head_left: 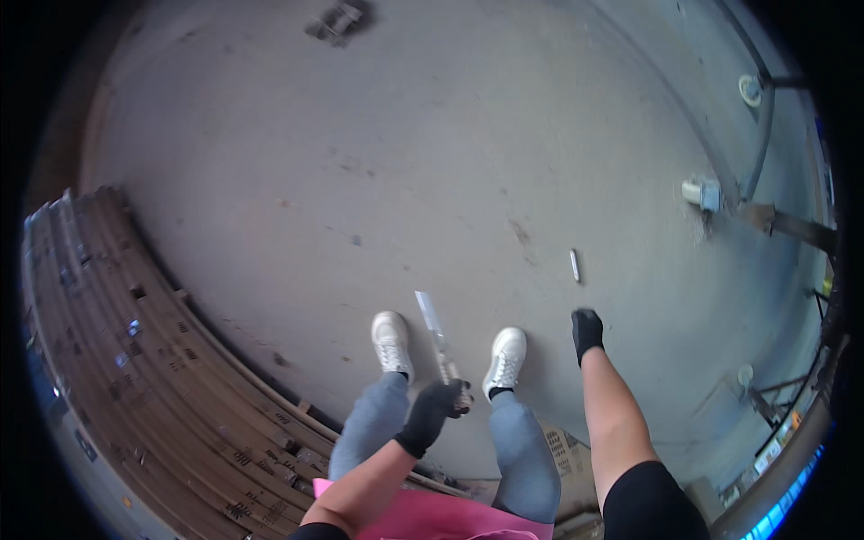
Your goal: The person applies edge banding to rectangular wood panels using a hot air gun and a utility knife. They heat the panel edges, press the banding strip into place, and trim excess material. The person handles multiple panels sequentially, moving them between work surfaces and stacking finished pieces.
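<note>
My left hand (434, 416), in a black glove, is closed around the handle of a long knife-like tool (430, 317). Its pale flat blade points forward, between my two white shoes. The handle looks light and mottled, and its exact kind is unclear. Out to the right, my right hand (587, 331) wears a black glove too; its fingers blend together, so their pose does not show. A short, thin, whitish stick-like object (576, 265) appears just beyond the right hand, apart from it, against the grey floor.
Long brown cardboard cartons (171, 360) lie stacked along the left. At the right stands a dark metal frame (765, 135), with a pale blue-and-white fitting (704, 193) near its foot. A dark scrap (338, 22) lies far ahead. Printed cardboard (567, 450) sits behind my right leg.
</note>
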`<state>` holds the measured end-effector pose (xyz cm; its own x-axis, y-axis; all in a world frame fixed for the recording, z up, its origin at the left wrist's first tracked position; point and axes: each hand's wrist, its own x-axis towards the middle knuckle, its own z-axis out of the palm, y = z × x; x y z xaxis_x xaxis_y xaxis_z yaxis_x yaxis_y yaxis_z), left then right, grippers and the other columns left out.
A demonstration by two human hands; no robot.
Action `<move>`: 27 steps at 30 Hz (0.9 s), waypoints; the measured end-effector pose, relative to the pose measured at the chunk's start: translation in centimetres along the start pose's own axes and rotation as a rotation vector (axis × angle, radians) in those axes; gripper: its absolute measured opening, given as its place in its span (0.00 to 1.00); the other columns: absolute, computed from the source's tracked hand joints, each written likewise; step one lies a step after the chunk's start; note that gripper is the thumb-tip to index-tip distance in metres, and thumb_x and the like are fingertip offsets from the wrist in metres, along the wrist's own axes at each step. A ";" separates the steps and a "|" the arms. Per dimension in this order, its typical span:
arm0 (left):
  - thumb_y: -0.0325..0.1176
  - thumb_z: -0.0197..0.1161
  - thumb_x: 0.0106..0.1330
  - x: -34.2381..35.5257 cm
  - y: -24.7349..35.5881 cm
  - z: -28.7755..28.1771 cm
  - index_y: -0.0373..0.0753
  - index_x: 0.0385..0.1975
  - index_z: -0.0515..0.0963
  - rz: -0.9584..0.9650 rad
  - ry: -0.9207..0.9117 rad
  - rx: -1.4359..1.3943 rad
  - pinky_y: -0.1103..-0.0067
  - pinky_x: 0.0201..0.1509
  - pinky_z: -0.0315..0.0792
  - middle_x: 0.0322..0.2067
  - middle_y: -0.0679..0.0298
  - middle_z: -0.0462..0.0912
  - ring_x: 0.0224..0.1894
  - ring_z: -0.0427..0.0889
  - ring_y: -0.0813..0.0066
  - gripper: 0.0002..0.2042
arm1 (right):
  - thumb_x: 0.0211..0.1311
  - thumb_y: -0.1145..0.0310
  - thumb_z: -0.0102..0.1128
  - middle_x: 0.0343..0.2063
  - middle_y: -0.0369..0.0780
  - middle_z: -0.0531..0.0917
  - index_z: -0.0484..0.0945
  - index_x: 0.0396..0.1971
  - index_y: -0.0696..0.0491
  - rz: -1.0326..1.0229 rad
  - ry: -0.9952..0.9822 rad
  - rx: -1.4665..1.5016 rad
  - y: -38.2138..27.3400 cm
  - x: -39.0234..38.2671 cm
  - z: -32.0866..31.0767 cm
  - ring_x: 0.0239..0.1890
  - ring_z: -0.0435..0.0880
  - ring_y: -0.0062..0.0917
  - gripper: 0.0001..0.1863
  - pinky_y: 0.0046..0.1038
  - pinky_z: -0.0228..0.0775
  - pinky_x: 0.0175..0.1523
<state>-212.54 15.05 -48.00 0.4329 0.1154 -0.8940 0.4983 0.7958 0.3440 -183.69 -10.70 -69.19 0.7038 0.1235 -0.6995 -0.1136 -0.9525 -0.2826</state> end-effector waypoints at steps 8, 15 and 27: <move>0.44 0.49 0.74 0.7 8.6 0.6 0.31 0.47 0.73 -0.068 -0.031 -0.092 0.80 0.42 0.72 0.35 0.60 0.81 0.37 0.80 0.76 0.19 | 0.54 0.65 0.62 0.45 0.52 0.80 0.74 0.47 0.60 -0.013 0.377 -0.143 -2.5 10.4 3.2 0.49 0.78 0.47 0.22 0.40 0.71 0.53; 0.43 0.49 0.74 2.0 9.1 0.9 0.30 0.48 0.73 -0.151 0.045 -0.171 0.81 0.40 0.70 0.32 0.64 0.79 0.33 0.76 0.80 0.19 | 0.57 0.62 0.58 0.30 0.50 0.83 0.77 0.29 0.57 0.137 0.340 -0.217 -1.7 9.1 7.2 0.36 0.82 0.46 0.12 0.42 0.74 0.39; 0.40 0.53 0.70 2.4 2.8 2.6 0.34 0.33 0.77 0.116 0.293 0.199 0.80 0.32 0.73 0.24 0.62 0.79 0.27 0.79 0.79 0.14 | 0.55 0.64 0.56 0.11 0.42 0.77 0.78 0.20 0.57 0.330 -0.339 0.347 -6.8 -16.9 3.2 0.15 0.80 0.29 0.12 0.31 0.69 0.21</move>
<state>-208.10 15.99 -48.44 0.2762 0.3861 -0.8801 0.6069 0.6400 0.4712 -197.03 -5.37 -57.58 0.3351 -0.0276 -0.9418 -0.5523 -0.8156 -0.1726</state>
